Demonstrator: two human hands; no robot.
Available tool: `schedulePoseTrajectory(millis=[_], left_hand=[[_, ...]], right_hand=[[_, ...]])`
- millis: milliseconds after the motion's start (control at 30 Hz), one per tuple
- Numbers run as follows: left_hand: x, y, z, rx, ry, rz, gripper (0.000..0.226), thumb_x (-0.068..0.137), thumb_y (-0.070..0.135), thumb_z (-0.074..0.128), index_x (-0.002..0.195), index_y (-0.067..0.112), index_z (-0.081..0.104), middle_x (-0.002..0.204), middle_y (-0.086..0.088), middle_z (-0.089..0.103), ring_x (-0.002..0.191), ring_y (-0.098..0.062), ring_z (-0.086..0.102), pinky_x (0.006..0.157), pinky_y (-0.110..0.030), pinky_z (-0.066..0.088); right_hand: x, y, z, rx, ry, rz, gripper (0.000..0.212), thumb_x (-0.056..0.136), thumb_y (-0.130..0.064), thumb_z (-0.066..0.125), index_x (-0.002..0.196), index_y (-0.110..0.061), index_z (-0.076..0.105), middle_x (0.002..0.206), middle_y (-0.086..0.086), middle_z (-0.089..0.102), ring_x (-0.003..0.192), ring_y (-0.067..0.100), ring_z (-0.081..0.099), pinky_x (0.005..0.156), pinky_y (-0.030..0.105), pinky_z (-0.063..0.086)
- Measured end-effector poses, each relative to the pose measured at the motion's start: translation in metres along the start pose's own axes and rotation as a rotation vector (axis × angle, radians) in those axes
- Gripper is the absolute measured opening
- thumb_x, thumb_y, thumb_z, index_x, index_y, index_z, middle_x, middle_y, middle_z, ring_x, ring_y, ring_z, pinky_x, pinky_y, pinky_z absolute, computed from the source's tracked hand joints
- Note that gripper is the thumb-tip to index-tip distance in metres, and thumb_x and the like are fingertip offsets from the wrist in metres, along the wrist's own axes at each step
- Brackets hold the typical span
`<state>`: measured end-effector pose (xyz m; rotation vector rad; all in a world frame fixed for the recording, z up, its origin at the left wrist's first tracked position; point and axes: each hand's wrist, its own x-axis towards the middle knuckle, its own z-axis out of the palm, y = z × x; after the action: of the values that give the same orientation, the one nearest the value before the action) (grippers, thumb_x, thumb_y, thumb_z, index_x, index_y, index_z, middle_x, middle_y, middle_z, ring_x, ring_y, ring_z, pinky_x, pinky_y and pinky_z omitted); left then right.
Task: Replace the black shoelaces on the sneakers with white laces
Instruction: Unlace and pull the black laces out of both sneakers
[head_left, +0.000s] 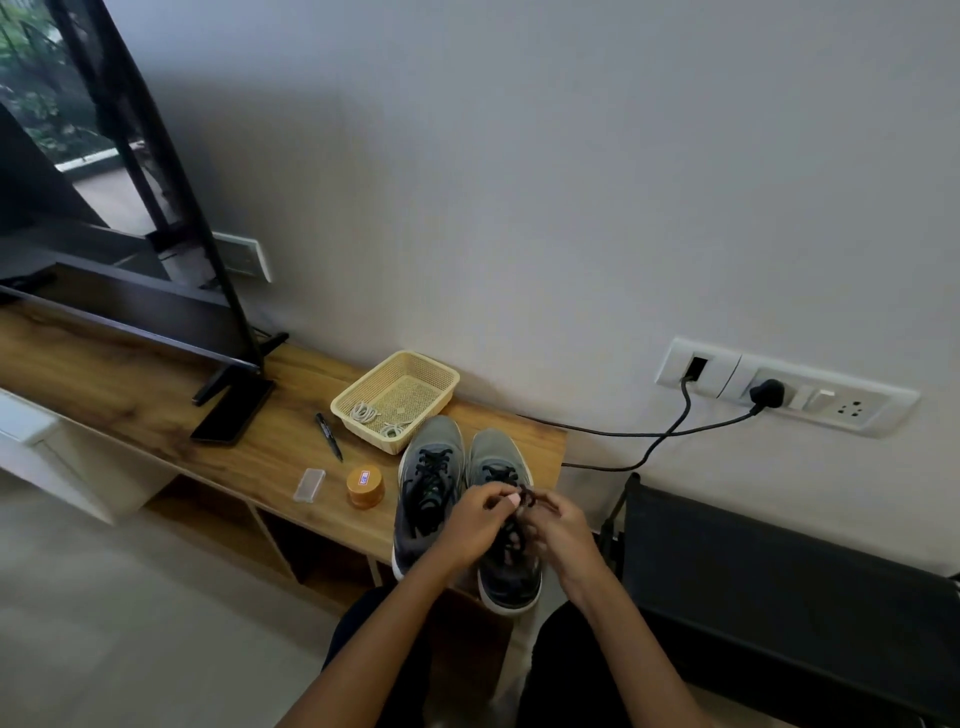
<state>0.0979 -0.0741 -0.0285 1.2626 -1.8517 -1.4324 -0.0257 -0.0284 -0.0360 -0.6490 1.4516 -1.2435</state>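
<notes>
Two grey sneakers stand side by side at the right end of the wooden shelf, toes toward the wall. The left sneaker (428, 486) has its black laces threaded. Over the right sneaker (501, 582) both hands work the black lace (525, 493). My left hand (475, 525) pinches the lace from the left; my right hand (563, 530) pinches it from the right. The hands hide that shoe's upper eyelets. White laces (366, 414) lie coiled in a cream basket (447, 376) behind the shoes.
On the shelf (156, 405) lie a black marker (329, 436), a small clear case (309, 485) and an orange jar (365, 486). A television (78, 234) stands at the left. Black cables (649, 431) run to wall sockets. A dark rack (779, 597) is on the right.
</notes>
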Motion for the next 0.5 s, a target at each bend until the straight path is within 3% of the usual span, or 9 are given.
schedulePoseTrajectory(millis=[133, 200, 267, 367, 433, 500], left_hand=[[-0.016, -0.005, -0.003, -0.063, -0.137, 0.027, 0.037, 0.102, 0.021, 0.038, 0.139, 0.018, 0.043, 0.131, 0.002, 0.050, 0.116, -0.010, 0.050, 0.084, -0.006, 0.042], [-0.023, -0.009, -0.004, -0.003, -0.198, 0.057, 0.043, 0.101, 0.024, 0.041, 0.144, 0.025, 0.034, 0.134, -0.002, 0.052, 0.109, -0.018, 0.059, 0.084, -0.016, 0.051], [-0.027, -0.009, -0.010, 0.300, -0.228, 0.109, 0.050, 0.099, 0.031, 0.045, 0.146, 0.033, 0.027, 0.130, -0.002, 0.057, 0.106, -0.019, 0.062, 0.086, -0.029, 0.053], [-0.034, -0.008, -0.015, 0.720, -0.132, 0.246, 0.053, 0.096, 0.037, 0.048, 0.145, 0.039, 0.026, 0.116, -0.001, 0.065, 0.095, -0.017, 0.063, 0.080, -0.029, 0.050], [-0.040, -0.008, -0.013, 0.733, -0.054, 0.311, 0.052, 0.093, 0.040, 0.052, 0.139, 0.038, 0.029, 0.098, 0.000, 0.069, 0.080, -0.014, 0.063, 0.070, -0.026, 0.048], [-0.047, -0.012, -0.016, 0.655, -0.037, 0.263, 0.052, 0.089, 0.045, 0.057, 0.133, 0.035, 0.031, 0.095, 0.002, 0.069, 0.076, -0.008, 0.062, 0.069, -0.025, 0.049]], right_hand=[[-0.002, -0.009, -0.003, 0.349, -0.120, 0.137, 0.027, 0.089, -0.006, 0.058, 0.115, 0.000, 0.059, 0.091, 0.016, 0.062, 0.070, 0.022, 0.062, 0.055, 0.029, 0.053], [-0.005, -0.011, -0.004, 0.372, -0.139, 0.176, 0.027, 0.090, -0.009, 0.056, 0.115, -0.001, 0.060, 0.089, 0.015, 0.062, 0.066, 0.020, 0.060, 0.052, 0.028, 0.052], [-0.007, -0.011, -0.002, 0.361, -0.129, 0.200, 0.023, 0.090, -0.015, 0.058, 0.108, -0.003, 0.066, 0.089, 0.013, 0.066, 0.069, 0.020, 0.061, 0.055, 0.028, 0.052], [-0.009, -0.010, -0.001, 0.288, -0.086, 0.191, 0.014, 0.087, -0.015, 0.063, 0.091, -0.003, 0.069, 0.085, 0.011, 0.069, 0.077, 0.022, 0.065, 0.059, 0.028, 0.051], [-0.010, -0.009, -0.001, 0.297, -0.069, 0.184, 0.008, 0.088, -0.011, 0.060, 0.086, -0.005, 0.064, 0.082, 0.011, 0.067, 0.071, 0.019, 0.062, 0.054, 0.026, 0.048], [-0.009, -0.009, -0.004, 0.415, -0.059, 0.180, 0.012, 0.092, -0.011, 0.051, 0.089, -0.005, 0.061, 0.081, 0.009, 0.070, 0.072, 0.017, 0.061, 0.061, 0.027, 0.047]])
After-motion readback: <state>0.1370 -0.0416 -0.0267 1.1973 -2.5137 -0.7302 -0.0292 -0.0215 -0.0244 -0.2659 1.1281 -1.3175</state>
